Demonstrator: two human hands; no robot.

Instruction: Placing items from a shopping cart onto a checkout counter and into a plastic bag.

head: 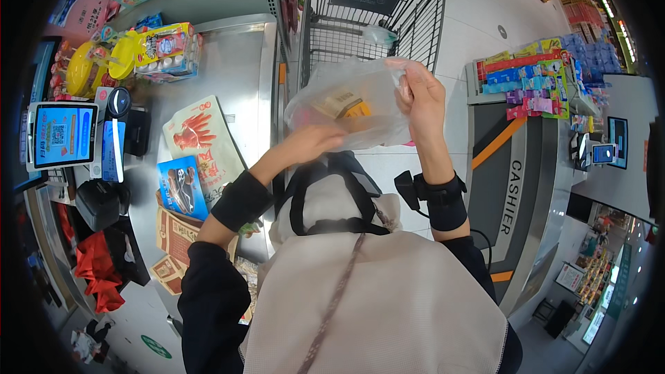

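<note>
In front of my chest, a thin translucent plastic bag [311,106] hangs above the near end of the shopping cart. My right hand [425,94] grips its upper right edge between thumb and bent fingers. Through the film shows a yellow and brown package [345,106], with something pink beside it. My left hand [318,143] lies against the near left side of the bag; its fingertips are partly hidden, and a grip on the film is not clear. Left of me on the metal checkout counter [236,67] lie a large pale food packet [197,135], a blue snack packet [183,187] and brown paper-look packages [174,234].
A wire shopping cart [311,26] stands ahead, with a small clear bag [379,35] inside. Boxed sweets [165,49], a payment screen [63,135] and a scanner [119,101] line the counter's far left. At right, a grey cashier barrier [488,187] stands below a candy rack [524,80].
</note>
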